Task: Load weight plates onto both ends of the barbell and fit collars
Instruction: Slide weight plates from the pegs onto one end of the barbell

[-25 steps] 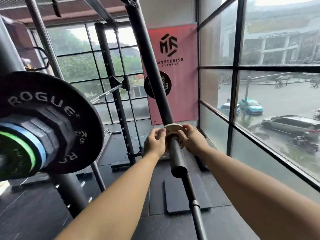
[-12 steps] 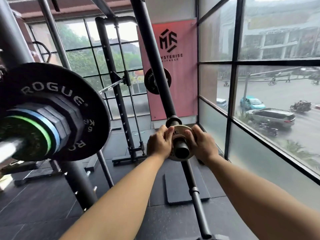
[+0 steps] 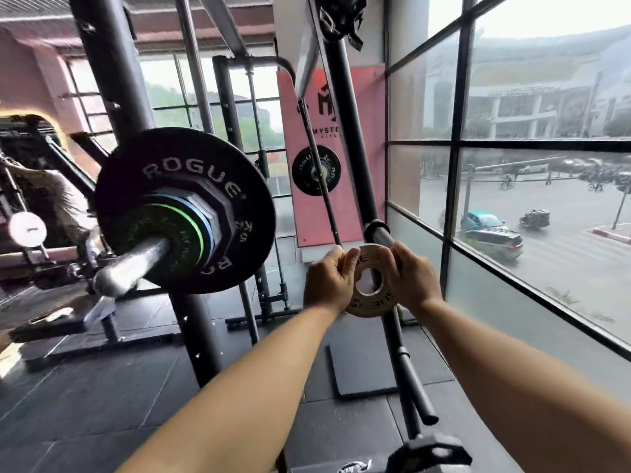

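Both hands hold a small tan weight plate (image 3: 374,303) by its rim, my left hand (image 3: 328,280) on its left edge and my right hand (image 3: 411,278) on its right. The plate is in the air in front of a leaning black bar (image 3: 355,148), just below that bar's steel sleeve end (image 3: 379,233), and its hole is free. To the left, the racked barbell's bare chrome sleeve (image 3: 131,266) points toward me. It carries a large black Rogue plate (image 3: 186,165), then a blue and a green-rimmed plate (image 3: 191,230). No collar shows on it.
A thick black rack upright (image 3: 112,63) stands behind the loaded barbell. Another black Rogue plate (image 3: 316,170) hangs on a far rack by the pink banner. A floor mat (image 3: 362,367) lies below my hands. A window wall (image 3: 454,165) closes the right side.
The small plate has slid down the leaning bar's sleeve and come off its end in both hands. My view has swung left, bringing the loaded barbell nearer the centre.
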